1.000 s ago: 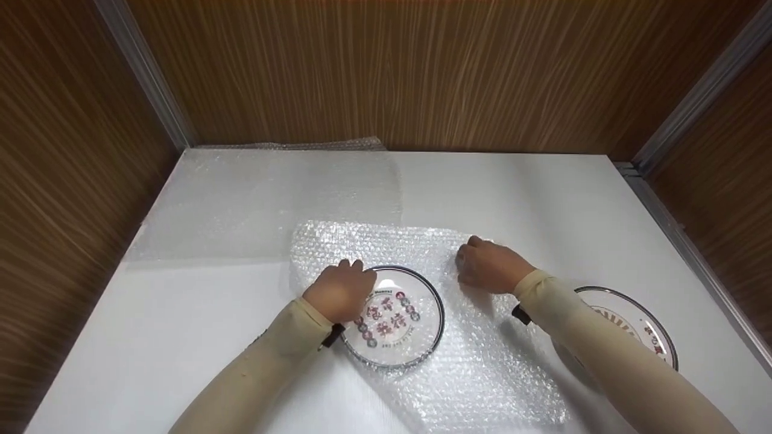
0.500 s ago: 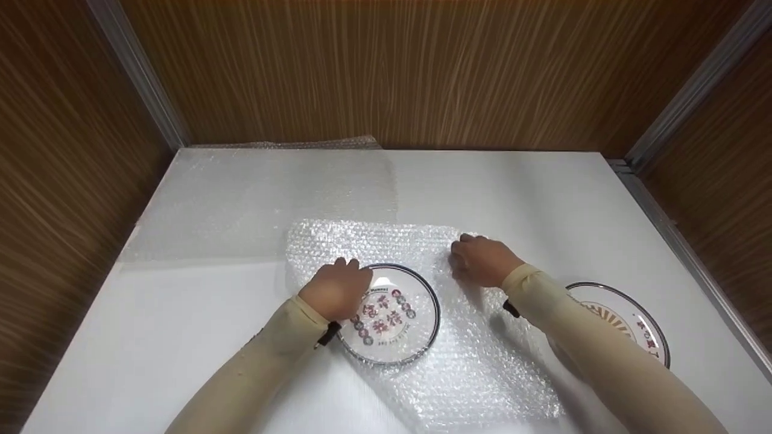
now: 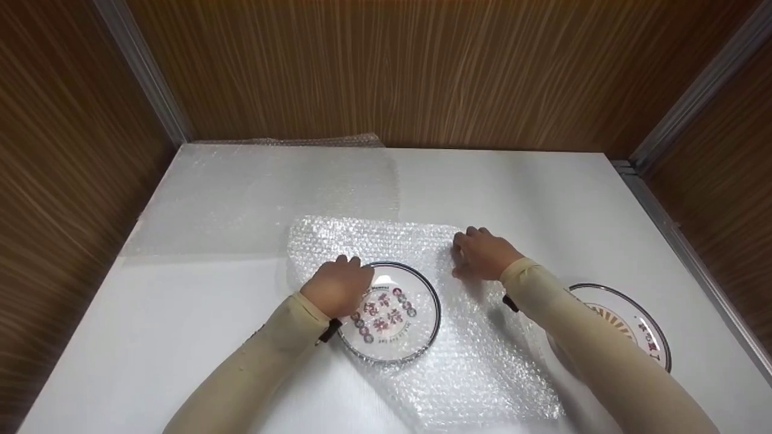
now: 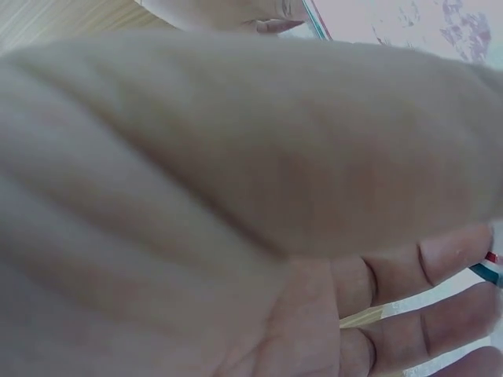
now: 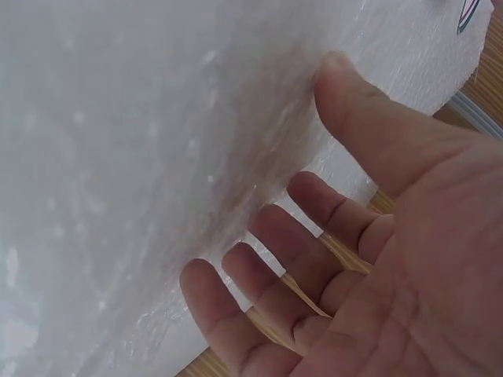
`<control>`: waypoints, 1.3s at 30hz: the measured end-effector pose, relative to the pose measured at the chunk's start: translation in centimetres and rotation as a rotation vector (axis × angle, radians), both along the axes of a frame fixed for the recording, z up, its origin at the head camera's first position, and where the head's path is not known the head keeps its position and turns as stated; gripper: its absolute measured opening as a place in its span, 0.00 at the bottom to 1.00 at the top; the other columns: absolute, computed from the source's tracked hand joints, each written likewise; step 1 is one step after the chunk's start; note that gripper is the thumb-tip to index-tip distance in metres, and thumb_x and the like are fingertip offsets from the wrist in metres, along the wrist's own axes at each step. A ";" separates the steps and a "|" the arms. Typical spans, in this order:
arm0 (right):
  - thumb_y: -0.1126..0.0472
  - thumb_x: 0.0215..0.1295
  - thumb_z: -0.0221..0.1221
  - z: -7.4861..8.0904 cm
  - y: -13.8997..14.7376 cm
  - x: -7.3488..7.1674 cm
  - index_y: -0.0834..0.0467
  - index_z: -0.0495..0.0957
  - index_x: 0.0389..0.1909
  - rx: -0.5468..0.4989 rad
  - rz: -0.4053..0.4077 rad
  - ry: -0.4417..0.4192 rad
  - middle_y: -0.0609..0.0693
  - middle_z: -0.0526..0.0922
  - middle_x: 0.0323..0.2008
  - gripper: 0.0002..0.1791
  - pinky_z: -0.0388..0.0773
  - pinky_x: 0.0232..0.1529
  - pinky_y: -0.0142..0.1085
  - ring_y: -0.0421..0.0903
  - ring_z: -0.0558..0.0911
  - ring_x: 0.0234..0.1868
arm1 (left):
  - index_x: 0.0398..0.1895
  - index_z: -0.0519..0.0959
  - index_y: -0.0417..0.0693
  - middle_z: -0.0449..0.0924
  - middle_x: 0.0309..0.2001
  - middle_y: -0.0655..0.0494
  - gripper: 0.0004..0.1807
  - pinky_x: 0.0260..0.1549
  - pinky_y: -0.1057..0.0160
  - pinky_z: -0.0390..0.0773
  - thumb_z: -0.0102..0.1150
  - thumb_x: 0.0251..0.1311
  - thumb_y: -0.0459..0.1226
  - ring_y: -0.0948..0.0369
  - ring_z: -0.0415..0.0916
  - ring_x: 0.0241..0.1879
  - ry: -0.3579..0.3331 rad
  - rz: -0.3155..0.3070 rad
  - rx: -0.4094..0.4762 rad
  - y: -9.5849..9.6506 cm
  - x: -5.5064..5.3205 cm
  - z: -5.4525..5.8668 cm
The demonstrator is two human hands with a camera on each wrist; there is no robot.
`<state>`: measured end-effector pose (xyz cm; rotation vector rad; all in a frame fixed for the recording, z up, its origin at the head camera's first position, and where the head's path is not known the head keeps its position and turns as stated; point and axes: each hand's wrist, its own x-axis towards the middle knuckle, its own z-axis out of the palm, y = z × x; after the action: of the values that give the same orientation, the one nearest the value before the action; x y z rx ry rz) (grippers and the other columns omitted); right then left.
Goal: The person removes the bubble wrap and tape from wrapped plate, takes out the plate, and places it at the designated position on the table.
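Note:
A round clear dish (image 3: 401, 313) with a dark rim and red printed characters lies on a sheet of bubble wrap (image 3: 482, 374) in the head view. My left hand (image 3: 338, 286) rests over the dish's left edge. In the left wrist view its fingers (image 4: 393, 275) are fairly straight and reach the coloured rim; the thumb crosses in front, hiding most of the contact. My right hand (image 3: 485, 256) touches the wrap near its upper right edge. The right wrist view shows that thumb and the fingers (image 5: 291, 243) spread apart and loosely bent against the wrap, pinching nothing visible.
A second round dish (image 3: 648, 325) with a dark rim and sunburst print sits at the right, partly behind my right forearm. Another flat bubble wrap sheet (image 3: 241, 199) covers the table's back left. Wood-patterned panels (image 3: 386, 72) enclose the white table (image 3: 512, 187) at the back and sides.
My right hand has shifted slightly up and left along the wrap, its thumb and fingers spreading apart. The left hand and the dish have hardly moved.

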<state>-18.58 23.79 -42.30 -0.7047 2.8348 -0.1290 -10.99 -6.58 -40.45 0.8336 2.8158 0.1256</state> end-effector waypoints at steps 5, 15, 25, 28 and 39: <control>0.54 0.59 0.72 0.2 0.1 -0.4 0.61 0.77 0.45 -0.005 0.028 -0.040 0.57 0.77 0.41 0.21 0.80 0.41 0.54 0.58 0.76 0.44 | 0.47 0.79 0.37 0.74 0.36 0.43 0.15 0.34 0.51 0.80 0.69 0.57 0.31 0.48 0.72 0.38 -0.016 -0.001 -0.011 -0.1 -0.2 0.1; 0.54 0.59 0.71 2.0 -0.8 -2.5 0.58 0.77 0.42 0.075 -0.009 -0.164 0.53 0.76 0.39 0.17 0.76 0.45 0.50 0.54 0.74 0.44 | 0.40 0.79 0.42 0.73 0.36 0.47 0.12 0.36 0.53 0.78 0.72 0.57 0.34 0.51 0.70 0.38 -0.075 0.007 -0.039 0.0 -0.7 0.6; 0.56 0.55 0.74 1.7 -1.4 -2.5 0.55 0.77 0.34 0.103 -0.043 -0.148 0.50 0.75 0.32 0.15 0.73 0.37 0.44 0.49 0.72 0.35 | 0.43 0.80 0.42 0.76 0.38 0.48 0.16 0.40 0.53 0.79 0.75 0.52 0.35 0.51 0.72 0.40 -0.114 0.041 -0.040 0.4 -1.1 0.1; 0.57 0.55 0.73 1.4 -1.3 -2.2 0.56 0.76 0.33 0.096 -0.033 -0.118 0.50 0.74 0.29 0.14 0.72 0.34 0.43 0.49 0.71 0.32 | 0.40 0.81 0.43 0.76 0.37 0.51 0.14 0.40 0.54 0.78 0.74 0.50 0.34 0.53 0.71 0.39 -0.134 0.008 -0.008 1.0 -1.0 -0.1; 0.56 0.59 0.72 1.4 -1.4 -2.3 0.58 0.76 0.36 0.131 -0.012 -0.061 0.54 0.78 0.32 0.15 0.78 0.39 0.51 0.54 0.77 0.36 | 0.42 0.82 0.53 0.80 0.38 0.60 0.12 0.42 0.61 0.79 0.70 0.54 0.39 0.60 0.76 0.37 -0.067 -0.241 0.105 4.4 -1.3 -1.2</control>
<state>-20.83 22.39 -40.95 -0.6447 2.7599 0.0324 -12.26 -2.17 -41.66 1.1612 2.6407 0.2600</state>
